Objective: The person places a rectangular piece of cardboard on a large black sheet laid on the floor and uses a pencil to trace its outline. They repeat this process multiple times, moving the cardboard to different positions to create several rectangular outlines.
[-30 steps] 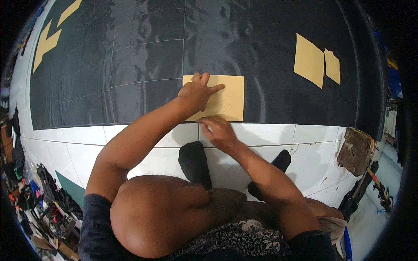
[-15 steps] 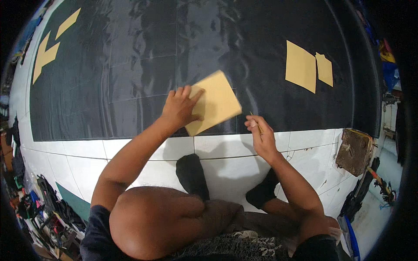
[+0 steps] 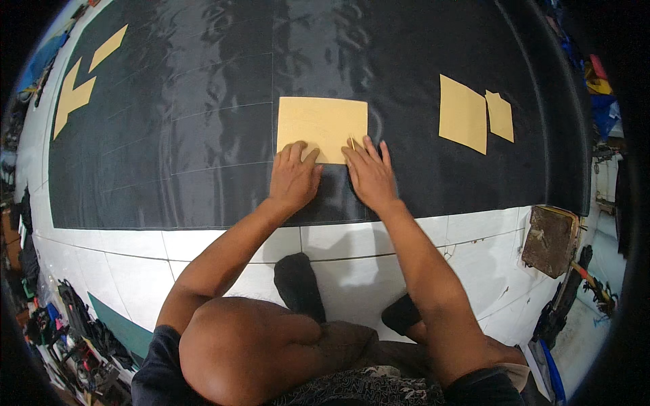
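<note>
A rectangular yellow card point(image 3: 323, 125) lies squarely on a large black glossy sheet point(image 3: 223, 196), which has thin pale lines drawn on it. My left hand point(image 3: 294, 179) rests at the card's lower left edge, fingers spread and fingertips on it. At the lower right corner, my right hand point(image 3: 371, 172) presses down with its fingertips. Between its fingers sits a thin pale pen-like stick point(image 3: 352, 143), of which only a short end shows.
Two more yellow cards point(image 3: 463, 118) lie to the right on the sheet, with further yellow pieces point(image 3: 108, 47) at far left. White floor tiles point(image 3: 203, 247) border the sheet. A worn brown box-like block point(image 3: 547, 240) stands at right; cluttered tools point(image 3: 88, 338) lie lower left.
The tilted card has been turned straight and laid farther left on the sheet. My right hand has moved up and left onto its corner; my left hand has slid to its lower edge.
</note>
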### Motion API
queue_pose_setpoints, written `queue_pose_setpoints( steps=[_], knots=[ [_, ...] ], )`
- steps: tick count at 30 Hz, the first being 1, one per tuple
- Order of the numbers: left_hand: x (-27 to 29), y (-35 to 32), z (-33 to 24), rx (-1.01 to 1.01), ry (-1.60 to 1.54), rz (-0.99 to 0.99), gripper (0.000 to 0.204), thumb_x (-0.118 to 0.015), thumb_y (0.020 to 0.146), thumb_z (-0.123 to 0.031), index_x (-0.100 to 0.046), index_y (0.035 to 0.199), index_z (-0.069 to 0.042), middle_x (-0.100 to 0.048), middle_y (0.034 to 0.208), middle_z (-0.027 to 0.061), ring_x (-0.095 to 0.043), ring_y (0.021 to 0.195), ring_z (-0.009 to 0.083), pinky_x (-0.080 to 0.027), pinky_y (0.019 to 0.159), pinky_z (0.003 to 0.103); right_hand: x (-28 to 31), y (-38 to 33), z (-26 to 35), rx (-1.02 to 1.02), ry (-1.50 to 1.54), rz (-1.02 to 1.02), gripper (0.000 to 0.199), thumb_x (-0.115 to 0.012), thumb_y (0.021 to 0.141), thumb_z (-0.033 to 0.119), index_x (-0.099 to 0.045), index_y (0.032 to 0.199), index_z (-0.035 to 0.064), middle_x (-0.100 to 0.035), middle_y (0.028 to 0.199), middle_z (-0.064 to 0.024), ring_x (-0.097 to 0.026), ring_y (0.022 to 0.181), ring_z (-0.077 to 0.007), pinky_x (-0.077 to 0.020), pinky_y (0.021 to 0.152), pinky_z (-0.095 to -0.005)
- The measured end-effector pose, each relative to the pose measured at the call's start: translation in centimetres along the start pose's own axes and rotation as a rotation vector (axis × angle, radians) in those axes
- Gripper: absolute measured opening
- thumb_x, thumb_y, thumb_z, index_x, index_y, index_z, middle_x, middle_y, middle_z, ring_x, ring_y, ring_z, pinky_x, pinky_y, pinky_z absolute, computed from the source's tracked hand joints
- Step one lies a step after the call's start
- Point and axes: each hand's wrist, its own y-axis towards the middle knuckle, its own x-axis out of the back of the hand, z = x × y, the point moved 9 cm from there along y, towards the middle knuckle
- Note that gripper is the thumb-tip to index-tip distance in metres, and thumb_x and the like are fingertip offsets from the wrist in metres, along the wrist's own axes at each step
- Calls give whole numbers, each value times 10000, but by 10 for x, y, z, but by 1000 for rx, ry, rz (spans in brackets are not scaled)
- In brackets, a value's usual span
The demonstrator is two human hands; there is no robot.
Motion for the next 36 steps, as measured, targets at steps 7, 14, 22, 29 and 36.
queue_pose_setpoints(
  steps=[7,14,22,29,36],
  knots=[
    [-17,15,17,-42,-58,-120,398,-609,982,-190,-560,1349,-45,-430,1501,267,-385,1427,475,-302,1178,601,19,35,-70,-241,153,-27,373,-572,1029,279,-613,1366,124,-547,1496,-105,-390,1470,-338,-231,1226,-507],
    [-23,8,24,32,-42,-80,414,-585,1001,-219,-543,1374,-46,-402,1525,266,-349,1457,459,-250,1206,593,8,27,-70,-252,128,-67,438,-689,960,350,-636,1326,116,-554,1495,-88,-376,1479,-326,-204,1232,-513],
    [-22,4,27,30,-76,-107,405,-600,995,-197,-539,1370,-57,-380,1541,261,-340,1459,464,-243,1207,605,7,26,-73,-245,137,-149,461,-743,903,375,-667,1275,113,-593,1451,-92,-403,1455,-334,-214,1221,-525],
    [-21,1,28,42,-75,-90,415,-590,1004,-226,-541,1373,-43,-377,1548,247,-333,1469,435,-239,1214,584,3,28,-71,-224,142,-125,487,-766,898,362,-659,1291,93,-589,1461,-78,-396,1467,-325,-210,1224,-521],
    [-30,0,19,-11,-67,-131,459,-508,1047,-277,-505,1428,-20,-382,1560,240,-325,1484,397,-238,1226,551,7,26,-72,-230,161,-151,467,-775,885,322,-663,1266,78,-603,1437,-107,-415,1449,-355,-220,1219,-535]
  ],
)
